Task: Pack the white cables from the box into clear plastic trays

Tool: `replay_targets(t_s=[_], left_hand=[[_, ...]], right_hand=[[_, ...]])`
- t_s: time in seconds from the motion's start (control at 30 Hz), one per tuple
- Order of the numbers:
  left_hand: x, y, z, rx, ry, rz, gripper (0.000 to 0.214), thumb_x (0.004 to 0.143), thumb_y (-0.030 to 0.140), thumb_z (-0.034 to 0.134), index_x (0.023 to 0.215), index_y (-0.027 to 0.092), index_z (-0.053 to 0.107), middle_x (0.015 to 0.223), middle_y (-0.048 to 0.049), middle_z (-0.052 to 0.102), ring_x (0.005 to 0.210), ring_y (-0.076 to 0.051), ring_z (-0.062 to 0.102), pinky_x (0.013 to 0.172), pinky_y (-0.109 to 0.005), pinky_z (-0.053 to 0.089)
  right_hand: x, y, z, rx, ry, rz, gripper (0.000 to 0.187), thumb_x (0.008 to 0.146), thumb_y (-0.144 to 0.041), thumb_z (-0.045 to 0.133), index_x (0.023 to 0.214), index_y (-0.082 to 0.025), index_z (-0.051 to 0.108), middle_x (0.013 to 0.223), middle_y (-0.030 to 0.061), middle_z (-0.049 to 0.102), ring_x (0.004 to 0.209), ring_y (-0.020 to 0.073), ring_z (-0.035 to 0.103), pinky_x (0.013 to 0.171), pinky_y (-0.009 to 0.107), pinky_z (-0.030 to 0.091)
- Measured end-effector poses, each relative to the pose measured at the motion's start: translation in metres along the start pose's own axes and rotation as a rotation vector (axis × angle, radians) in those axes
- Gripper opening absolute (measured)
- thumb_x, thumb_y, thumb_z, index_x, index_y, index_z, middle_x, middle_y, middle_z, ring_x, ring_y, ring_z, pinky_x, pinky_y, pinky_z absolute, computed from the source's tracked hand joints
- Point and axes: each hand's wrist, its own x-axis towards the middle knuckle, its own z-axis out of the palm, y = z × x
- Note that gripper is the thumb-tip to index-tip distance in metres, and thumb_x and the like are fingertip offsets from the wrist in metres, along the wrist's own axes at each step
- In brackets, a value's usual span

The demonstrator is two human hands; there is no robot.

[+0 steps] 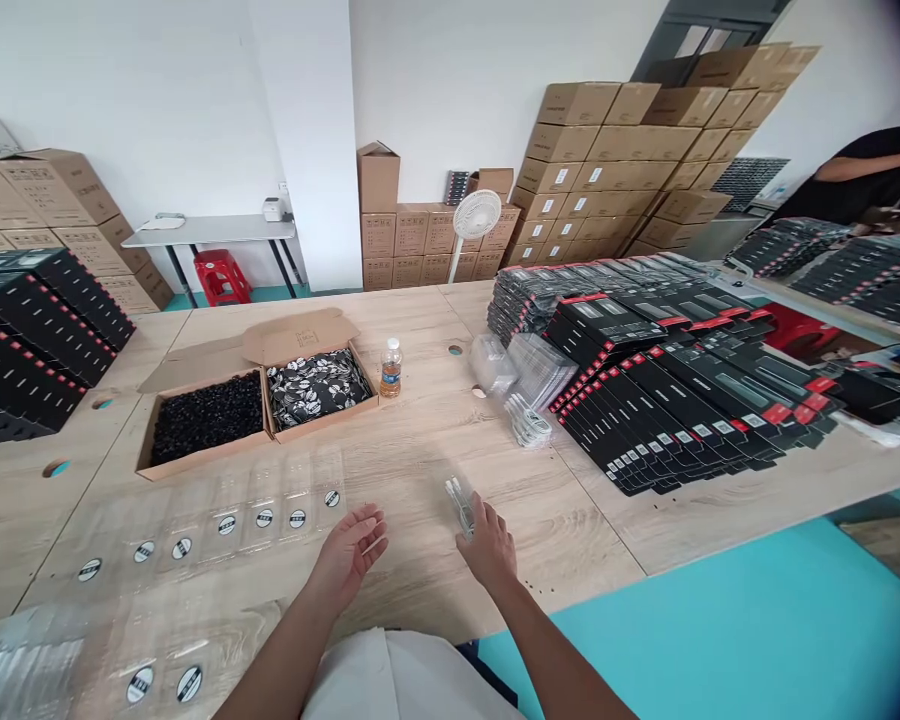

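Observation:
My right hand (487, 542) is closed around a coiled white cable (460, 502), held just over the wooden table (412, 455). Pale connector ends stick out past my fingers, while the rest is partly hidden by the hand. To the left, my left hand (351, 552) hovers empty with its fingers apart and slightly curled. Beside it lie rows of clear plastic trays (281, 490) with round black-and-white stickers. Further out, a pile of similar white cables (529, 420) rests near clear plastic packs (541, 368).
Black-and-red boxes (690, 400) are stacked on the right, more black boxes (34, 330) at far left. Two open cartons hold small black parts (208, 425) and black-and-silver packets (319, 385). A bottle (391, 370) stands beside them. A person's arm (870, 160) shows at upper right.

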Motion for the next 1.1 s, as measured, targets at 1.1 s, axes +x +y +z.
replay_targets(t_s=[1.1], left_hand=[[0.006, -0.016, -0.052, -0.02, 0.329, -0.114, 0.028, 0.072, 0.0, 0.067, 0.095, 0.013, 0.061, 0.077, -0.007, 0.073, 0.065, -0.019, 0.07, 0.066, -0.03, 0.058]], right_hand=[[0.197, 0.094, -0.167, -0.043, 0.135, 0.179, 0.072, 0.076, -0.028, 0.061, 0.141, -0.017, 0.033, 0.129, 0.0175, 0.05, 0.117, 0.0308, 0.049, 0.091, 0.04, 0.039]])
